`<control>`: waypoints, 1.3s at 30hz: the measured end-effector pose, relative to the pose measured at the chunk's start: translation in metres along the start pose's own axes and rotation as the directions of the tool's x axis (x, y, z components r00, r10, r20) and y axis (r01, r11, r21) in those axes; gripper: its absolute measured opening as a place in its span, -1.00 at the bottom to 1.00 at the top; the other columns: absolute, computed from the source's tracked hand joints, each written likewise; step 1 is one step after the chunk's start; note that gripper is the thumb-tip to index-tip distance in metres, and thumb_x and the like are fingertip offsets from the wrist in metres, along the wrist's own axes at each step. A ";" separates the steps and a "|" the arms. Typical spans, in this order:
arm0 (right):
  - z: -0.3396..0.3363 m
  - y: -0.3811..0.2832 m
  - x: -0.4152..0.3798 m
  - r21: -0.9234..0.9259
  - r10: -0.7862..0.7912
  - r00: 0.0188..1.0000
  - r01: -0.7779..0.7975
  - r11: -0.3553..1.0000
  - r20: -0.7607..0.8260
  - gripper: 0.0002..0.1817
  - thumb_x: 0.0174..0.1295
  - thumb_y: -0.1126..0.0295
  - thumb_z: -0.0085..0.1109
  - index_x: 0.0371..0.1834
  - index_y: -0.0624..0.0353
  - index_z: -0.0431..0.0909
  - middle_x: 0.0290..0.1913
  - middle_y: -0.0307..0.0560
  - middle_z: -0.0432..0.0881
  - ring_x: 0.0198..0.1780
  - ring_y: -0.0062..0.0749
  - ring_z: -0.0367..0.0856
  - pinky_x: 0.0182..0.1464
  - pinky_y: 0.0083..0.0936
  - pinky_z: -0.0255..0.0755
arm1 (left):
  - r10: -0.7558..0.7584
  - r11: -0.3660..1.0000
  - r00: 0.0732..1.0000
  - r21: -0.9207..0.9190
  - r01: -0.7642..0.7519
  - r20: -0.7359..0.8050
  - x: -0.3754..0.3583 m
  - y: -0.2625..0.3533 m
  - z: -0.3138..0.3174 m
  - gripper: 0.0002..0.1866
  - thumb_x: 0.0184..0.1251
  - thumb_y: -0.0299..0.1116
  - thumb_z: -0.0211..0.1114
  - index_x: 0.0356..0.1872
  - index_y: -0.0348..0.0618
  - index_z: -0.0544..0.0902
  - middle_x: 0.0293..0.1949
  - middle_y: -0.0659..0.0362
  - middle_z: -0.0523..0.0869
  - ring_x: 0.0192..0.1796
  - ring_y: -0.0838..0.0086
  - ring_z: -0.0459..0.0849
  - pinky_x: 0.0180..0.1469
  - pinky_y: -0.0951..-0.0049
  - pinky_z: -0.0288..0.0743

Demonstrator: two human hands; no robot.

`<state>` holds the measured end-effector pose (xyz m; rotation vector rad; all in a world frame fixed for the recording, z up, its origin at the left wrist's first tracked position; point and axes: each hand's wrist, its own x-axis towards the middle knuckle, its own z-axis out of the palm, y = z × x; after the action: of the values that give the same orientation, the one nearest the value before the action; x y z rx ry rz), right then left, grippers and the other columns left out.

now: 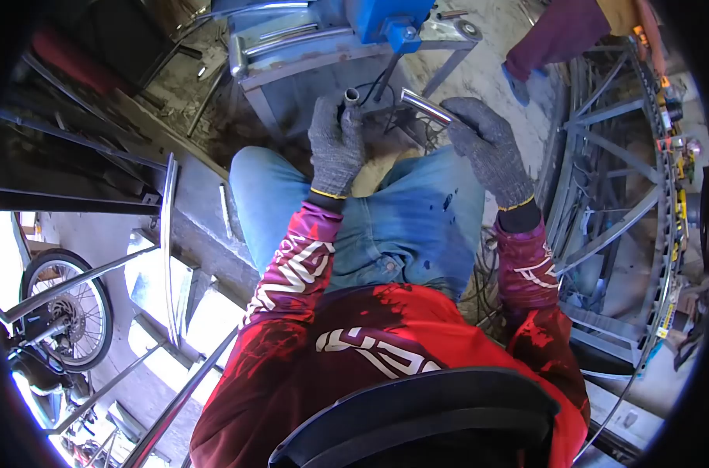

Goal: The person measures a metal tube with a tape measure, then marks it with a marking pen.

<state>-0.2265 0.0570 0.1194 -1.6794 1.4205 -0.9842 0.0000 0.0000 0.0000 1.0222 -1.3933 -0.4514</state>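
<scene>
Both hands wear grey knitted gloves and are raised above the knees of my blue jeans. My left hand [337, 148] is closed around a short metal tube [352, 95], whose open round end shows at the fingertips. In my right hand [491, 148] is a shiny metal tube [426, 106], gripped between thumb and fingers, its free end pointing left toward the other tube. The two tubes are apart. Just beyond them stands a metal workbench [292, 69] with a blue machine [385, 23] on it.
At the upper right is another person's leg [557, 35]. A metal lattice frame [615, 148] stands at the right, with a cable beside it. Long metal bars [169, 249] and a motorcycle wheel [70, 312] are at the left. Curved tubes lie on the workbench.
</scene>
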 end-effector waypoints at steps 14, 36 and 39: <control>-0.007 -0.034 0.065 -0.387 -0.306 0.895 0.421 0.820 0.324 -0.71 0.33 0.43 0.25 0.08 0.24 0.64 -0.19 0.02 0.69 -0.25 -0.26 0.66 -0.15 -0.39 0.53 | -0.170 0.901 0.975 -0.377 0.213 0.145 0.001 0.012 -0.005 -0.76 0.33 -0.44 0.35 -0.02 -0.29 0.65 -0.15 0.09 0.70 -0.13 0.47 0.66 -0.03 0.44 0.55; 0.003 -0.101 0.092 -0.587 -0.406 0.667 0.744 0.319 0.625 -0.70 0.17 0.39 0.22 -0.01 0.03 0.68 -0.16 0.02 0.69 -0.09 0.00 0.65 0.01 -0.21 0.52 | -0.193 0.894 0.949 -0.355 0.275 0.248 0.010 0.015 0.000 -0.71 0.39 -0.40 0.37 0.05 -0.33 0.67 -0.09 0.13 0.72 -0.07 0.54 0.65 0.04 0.48 0.56; 0.007 -0.112 0.093 -0.642 -0.303 0.710 0.704 0.304 0.636 -0.72 0.17 0.42 0.19 -0.04 0.06 0.68 -0.17 0.02 0.67 -0.10 0.01 0.64 0.00 -0.23 0.52 | -0.245 0.846 0.922 -0.398 0.355 0.301 0.009 0.014 0.001 -0.70 0.40 -0.38 0.37 0.06 -0.31 0.66 -0.10 0.15 0.71 -0.08 0.55 0.64 0.03 0.48 0.56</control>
<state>-0.1612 -0.0190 0.2254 -3.0583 1.0937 -0.0307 -0.0031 0.0001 0.0168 0.8208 -1.2528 -1.1120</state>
